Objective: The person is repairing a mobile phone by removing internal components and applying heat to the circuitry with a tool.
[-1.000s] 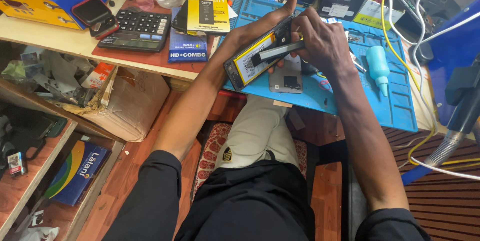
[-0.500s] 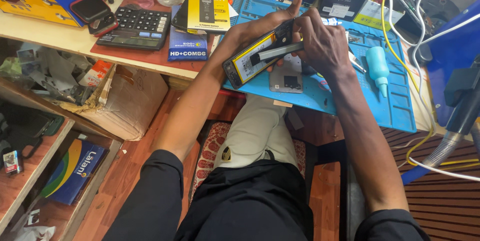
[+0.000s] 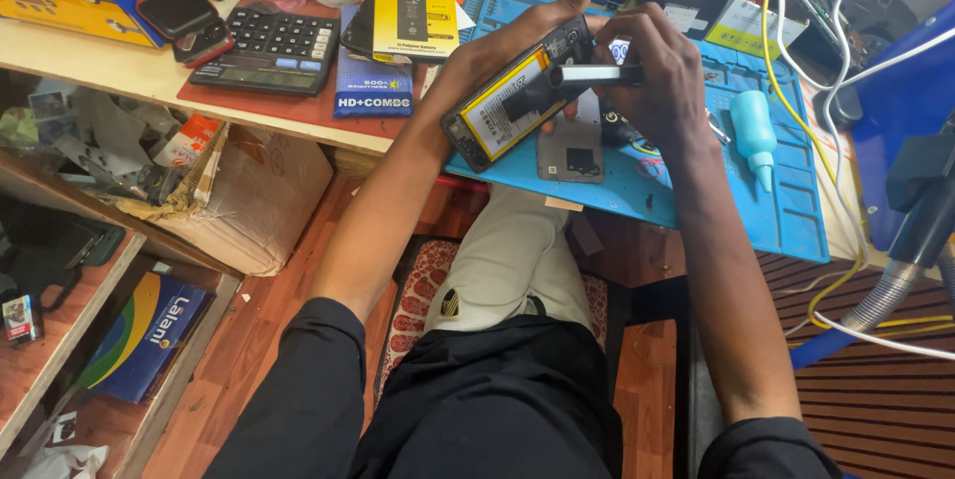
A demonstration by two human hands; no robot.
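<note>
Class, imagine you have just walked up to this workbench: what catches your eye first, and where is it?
At centre, the left hand holds an opened phone with a yellow-edged battery showing, while the right hand presses a slim metal tool to it. Beneath lies a blue work mat; a black calculator sits far left.

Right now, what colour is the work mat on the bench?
The work mat is light blue, clearest in the head view.
</note>
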